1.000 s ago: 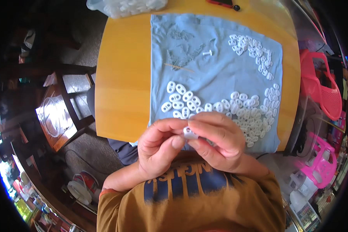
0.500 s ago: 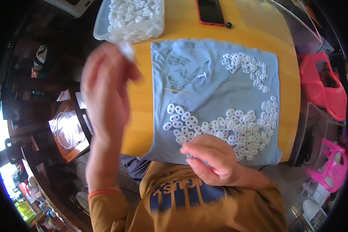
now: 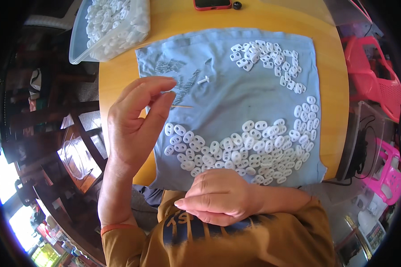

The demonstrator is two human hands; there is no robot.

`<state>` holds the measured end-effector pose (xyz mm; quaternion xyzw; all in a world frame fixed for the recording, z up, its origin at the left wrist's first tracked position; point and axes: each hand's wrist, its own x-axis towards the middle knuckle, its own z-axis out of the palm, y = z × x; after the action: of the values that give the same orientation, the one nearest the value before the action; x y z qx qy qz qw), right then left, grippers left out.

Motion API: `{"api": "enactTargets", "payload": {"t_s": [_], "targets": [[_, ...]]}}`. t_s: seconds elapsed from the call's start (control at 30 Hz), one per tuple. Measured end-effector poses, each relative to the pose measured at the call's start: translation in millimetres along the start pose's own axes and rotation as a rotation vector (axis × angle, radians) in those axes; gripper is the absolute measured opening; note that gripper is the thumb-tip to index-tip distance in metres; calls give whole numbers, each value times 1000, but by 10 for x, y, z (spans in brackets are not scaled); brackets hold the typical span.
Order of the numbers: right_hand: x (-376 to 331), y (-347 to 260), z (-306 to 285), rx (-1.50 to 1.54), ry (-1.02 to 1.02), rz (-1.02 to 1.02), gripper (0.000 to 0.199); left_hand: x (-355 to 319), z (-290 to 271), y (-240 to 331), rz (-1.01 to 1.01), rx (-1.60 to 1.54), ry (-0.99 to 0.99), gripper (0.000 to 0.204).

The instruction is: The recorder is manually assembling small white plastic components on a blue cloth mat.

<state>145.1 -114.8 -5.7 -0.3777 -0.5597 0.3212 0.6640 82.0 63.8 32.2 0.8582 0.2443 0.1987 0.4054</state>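
Observation:
My left hand [image 3: 136, 118] hovers over the left edge of a blue cloth [image 3: 236, 100], near the small metal springs [image 3: 185, 86]. Its thumb and forefinger are slightly apart, with nothing visible between them. My right hand [image 3: 216, 196] is curled closed at the cloth's near edge, in front of my chest; whatever its fingers may hold is hidden. Just beyond it spreads a heap of white oval two-hole plastic pieces [image 3: 254, 147]. By the springs lie a white T-shaped pin [image 3: 203, 80] and a thin wooden toothpick [image 3: 182, 107].
A clear plastic box [image 3: 78, 42] full of white pieces stands at the far left of the wooden table [image 3: 169, 24]. More white pieces [image 3: 265, 53] lie at the cloth's far right. Beyond is a red-edged phone [image 3: 211, 4] beside a small black knob [image 3: 237, 5]. Pink chairs [image 3: 372, 75] stand right.
My left hand has come back from beside the box toward the springs, and the blurred white thing at its fingers is gone. My right hand has turned and moved left. The view has shifted.

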Motion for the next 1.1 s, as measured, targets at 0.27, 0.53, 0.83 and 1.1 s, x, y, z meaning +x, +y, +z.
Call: {"api": "enactTargets", "payload": {"t_s": [0.27, 0.53, 0.83, 1.1], "targets": [[-38, 9, 15, 17, 41, 24, 23, 408, 357, -111, 237, 271, -50, 11], [-38, 4, 3, 31, 89, 28, 23, 633, 551, -208, 333, 556, -96, 9], [-70, 13, -6, 64, 113, 64, 24, 448, 243, 37, -9, 85, -26, 3], [-69, 36, 9, 96, 117, 91, 23, 402, 62, 79, -68, -219, -19, 14]]}}
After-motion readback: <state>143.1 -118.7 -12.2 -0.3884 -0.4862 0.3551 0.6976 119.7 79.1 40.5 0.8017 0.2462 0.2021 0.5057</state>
